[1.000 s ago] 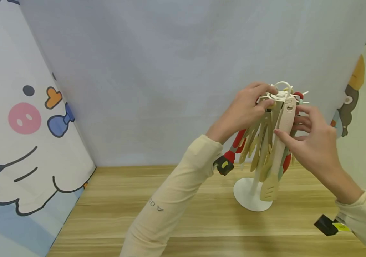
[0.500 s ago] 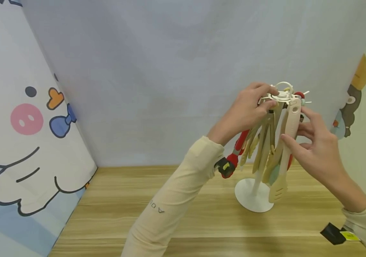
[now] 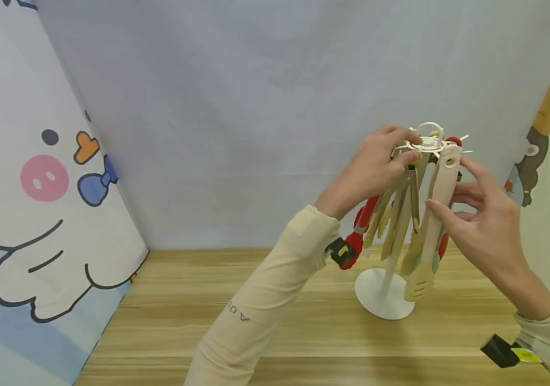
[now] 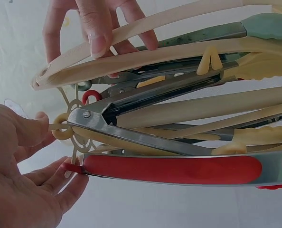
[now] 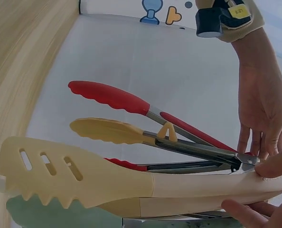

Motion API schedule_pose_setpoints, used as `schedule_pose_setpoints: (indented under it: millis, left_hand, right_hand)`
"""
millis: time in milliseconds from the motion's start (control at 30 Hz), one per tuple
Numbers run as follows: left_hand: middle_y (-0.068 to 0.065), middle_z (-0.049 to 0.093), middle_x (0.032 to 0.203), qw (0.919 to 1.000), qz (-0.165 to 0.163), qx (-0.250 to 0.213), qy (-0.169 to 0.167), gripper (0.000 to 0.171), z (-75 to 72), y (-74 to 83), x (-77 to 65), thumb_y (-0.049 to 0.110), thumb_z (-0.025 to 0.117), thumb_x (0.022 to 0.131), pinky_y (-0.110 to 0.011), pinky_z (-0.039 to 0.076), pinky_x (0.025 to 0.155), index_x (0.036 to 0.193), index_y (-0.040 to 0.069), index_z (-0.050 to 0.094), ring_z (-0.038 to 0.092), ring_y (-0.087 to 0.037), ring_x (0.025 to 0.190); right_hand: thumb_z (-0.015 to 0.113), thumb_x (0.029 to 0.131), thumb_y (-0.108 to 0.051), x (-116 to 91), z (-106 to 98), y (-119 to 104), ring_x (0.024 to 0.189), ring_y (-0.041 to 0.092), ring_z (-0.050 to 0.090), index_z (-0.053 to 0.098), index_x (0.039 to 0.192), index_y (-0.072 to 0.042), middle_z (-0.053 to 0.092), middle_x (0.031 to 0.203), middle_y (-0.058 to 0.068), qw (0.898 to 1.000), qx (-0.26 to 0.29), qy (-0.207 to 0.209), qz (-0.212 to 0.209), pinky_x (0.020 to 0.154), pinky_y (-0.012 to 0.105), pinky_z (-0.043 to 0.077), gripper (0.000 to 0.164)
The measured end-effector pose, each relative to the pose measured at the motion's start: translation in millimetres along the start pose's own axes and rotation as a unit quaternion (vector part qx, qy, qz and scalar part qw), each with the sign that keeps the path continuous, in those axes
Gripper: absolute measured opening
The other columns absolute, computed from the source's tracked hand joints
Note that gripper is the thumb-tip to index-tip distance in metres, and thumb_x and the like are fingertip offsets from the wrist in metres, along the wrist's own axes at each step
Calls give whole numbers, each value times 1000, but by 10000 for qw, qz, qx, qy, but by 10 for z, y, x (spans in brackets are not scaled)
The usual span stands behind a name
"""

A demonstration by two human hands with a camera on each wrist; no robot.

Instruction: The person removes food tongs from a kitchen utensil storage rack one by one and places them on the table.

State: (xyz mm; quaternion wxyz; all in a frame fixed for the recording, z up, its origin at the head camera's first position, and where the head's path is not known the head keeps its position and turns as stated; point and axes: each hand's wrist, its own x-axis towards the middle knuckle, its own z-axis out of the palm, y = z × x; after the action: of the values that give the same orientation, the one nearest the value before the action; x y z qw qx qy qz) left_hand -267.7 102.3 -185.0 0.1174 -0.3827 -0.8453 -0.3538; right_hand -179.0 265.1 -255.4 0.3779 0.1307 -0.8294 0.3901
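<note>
My right hand (image 3: 492,220) pinches a pair of beige tongs (image 3: 444,179) between thumb and fingers near the top of the handle. The tongs hang down, their slotted, toothed head (image 5: 108,180) lowest, and their top end overlaps the rack's hooks. At the top of a white rotating utensil rack (image 3: 428,143), my left hand (image 3: 376,161) grips the hooked rim. In the left wrist view its thumb lies at a hook with a yellow loop, and its fingers are by the red loop of red-handled tongs (image 4: 179,170).
Several other tongs hang round the rack, among them yellow-headed tongs (image 5: 108,130) and green-headed tongs (image 4: 269,26). The rack's round white base (image 3: 376,305) stands on a wooden table (image 3: 255,273). A pale cloth backdrop (image 3: 231,134) rises behind.
My right hand and the beige tongs have moved a little to the right. The hanging tongs have shifted round the rack, showing more of the red ones. My left hand keeps its hold.
</note>
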Motion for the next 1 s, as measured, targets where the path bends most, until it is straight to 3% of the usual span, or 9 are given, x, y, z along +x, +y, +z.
schedule_pose_setpoints:
  millis: [167,367,433,733,1000]
  left_hand:
    - [3,49,131,10000,4,81,10,21,-1,6,-1,24,54,97,-16,37,85,115,17,62,48,-7,106]
    - [3,48,131,10000,-3,64,11,20,0,3,-5,24,54,97,-16,37,86,114,18,62,48,-7,106]
    - [3,48,131,10000,-6,60,19,19,2,1,-5,24,54,97,-16,37,86,113,18,62,47,-7,106]
    - [3,49,130,10000,14,18,59,17,7,-1,-12,23,55,97,-16,36,87,110,18,63,46,-7,107]
    - [3,48,130,10000,50,-47,49,16,3,0,-24,23,54,97,-17,36,86,110,17,62,46,-7,107]
  right_hand:
    - [73,75,7,9,-15,-36,83,-13,55,38,143,-20,61,103,12,9999,-29,139,31,67,5,43,81]
    - [74,74,9,-2,-26,-71,80,-11,58,39,142,-20,56,99,-17,9997,132,207,86,70,7,44,81]
    - [73,74,9,-7,-28,-79,81,-10,59,39,142,-19,55,98,-19,9996,188,217,51,70,7,44,81]
    - [70,72,16,-50,-27,-93,85,-3,61,40,141,-13,59,99,-14,9983,477,187,-279,70,9,47,82]
    - [70,66,23,-106,31,-29,87,0,62,39,137,1,61,100,-11,9944,742,-5,-752,70,11,48,80]
